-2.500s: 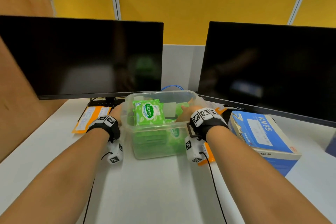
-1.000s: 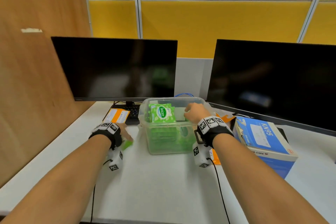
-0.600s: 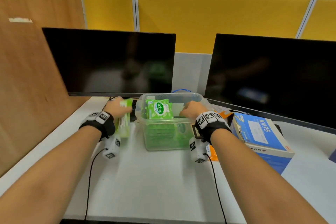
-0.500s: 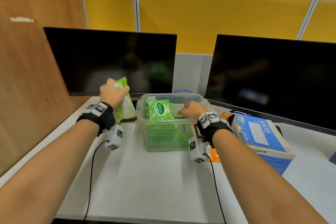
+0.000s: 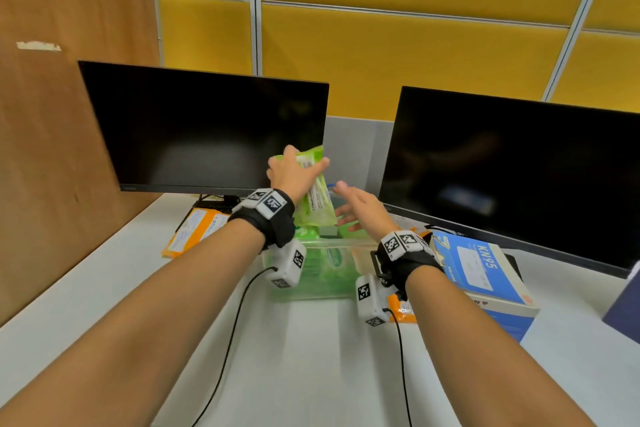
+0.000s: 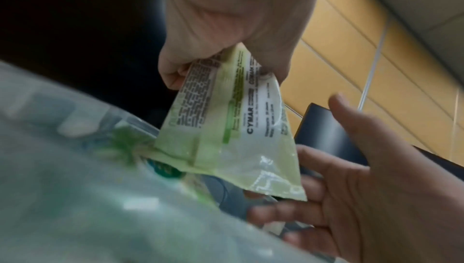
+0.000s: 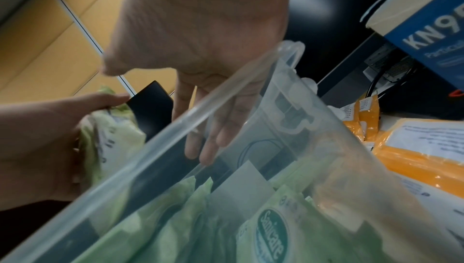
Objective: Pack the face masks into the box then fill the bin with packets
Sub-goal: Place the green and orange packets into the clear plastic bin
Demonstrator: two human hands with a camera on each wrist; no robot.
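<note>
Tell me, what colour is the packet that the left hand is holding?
Light green packet with a white printed panel, best seen in the left wrist view.

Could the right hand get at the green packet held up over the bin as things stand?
Probably yes: the right hand is open beside the green packet gripped by the left hand, nothing between them.

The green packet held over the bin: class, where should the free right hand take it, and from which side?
Take the green packet by its free lower corner, from the right. The left hand pinches its top edge, so it hangs toward the open right hand.
</note>
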